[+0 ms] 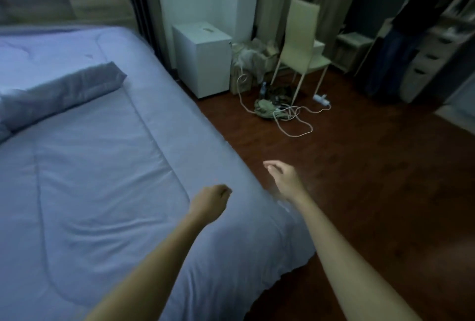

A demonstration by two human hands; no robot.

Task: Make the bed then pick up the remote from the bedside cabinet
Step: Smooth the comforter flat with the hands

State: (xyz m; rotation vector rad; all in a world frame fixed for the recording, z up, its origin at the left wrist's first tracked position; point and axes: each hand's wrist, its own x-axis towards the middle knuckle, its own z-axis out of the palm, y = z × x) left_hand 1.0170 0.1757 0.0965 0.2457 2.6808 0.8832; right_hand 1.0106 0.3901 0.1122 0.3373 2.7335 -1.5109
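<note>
The bed (108,156) fills the left of the view; its head end and far side run out of frame at the left edge. A pale blue quilted cover (97,192) lies flat over it, smooth with faint stitched seams and a few shallow creases, its corner hanging over the bed's near edge toward the dark wood floor (372,192). A long bolster-shaped pillow (64,97) in the same blue cloth lies slantwise on the cover, its left end cut off by the frame.

Beyond the far corner of the bed stands a white box-shaped bedside cabinet (205,61). A small flat mark shows on its top; it is too blurred to say whether it is the remote. To the right of the cabinet stand a pale chair (303,45) and a heap of cloth, with a white cable (293,117) looping over the floor. The shelving at the far right is dim and indistinct.

The left hand (209,202) hangs above the cover near the bed's near corner, fingers (226,190) curled into a loose fist, gripping nothing visible. The right hand (282,179) is just off the bed's edge over the floor, fingers (270,165) bent and drawn close together, empty; motion blur softens both.
</note>
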